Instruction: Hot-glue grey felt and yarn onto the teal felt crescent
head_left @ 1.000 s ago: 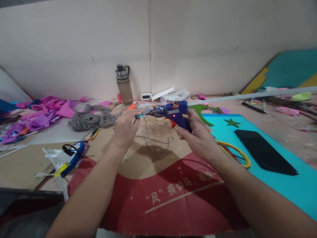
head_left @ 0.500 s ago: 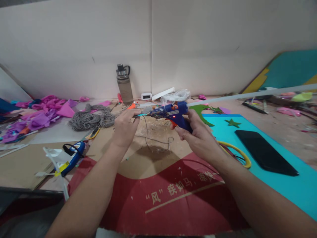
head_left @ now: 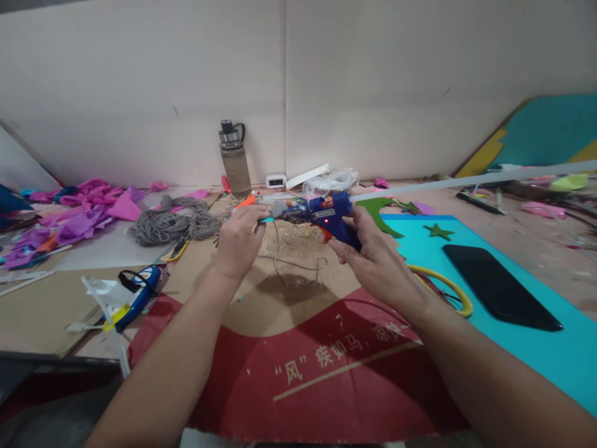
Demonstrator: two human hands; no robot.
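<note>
My right hand (head_left: 377, 258) is wrapped around the handle of a blue hot glue gun (head_left: 342, 227), whose small red light is lit. A long white glue stick (head_left: 443, 185) runs out of its back to the right. My left hand (head_left: 237, 242) pinches a small blue piece (head_left: 268, 219) at the gun's nozzle; the fingers hide most of it. Whether nozzle and piece touch, I cannot tell. A thin grey cord (head_left: 298, 264) hangs below the nozzle and loops over the cardboard (head_left: 261, 311).
Left of my hands lie a grey cord bundle (head_left: 163, 224), a utility knife (head_left: 176, 251) and pink-purple scraps (head_left: 88, 218). A bottle (head_left: 236, 165) stands by the wall. On the right, a phone (head_left: 499, 286), a yellow tape roll (head_left: 461, 298) and a green star (head_left: 439, 231) rest on a blue sheet (head_left: 536, 354).
My left hand has shifted slightly right and the small blue piece has turned a little near the nozzle. The glue gun has barely moved.
</note>
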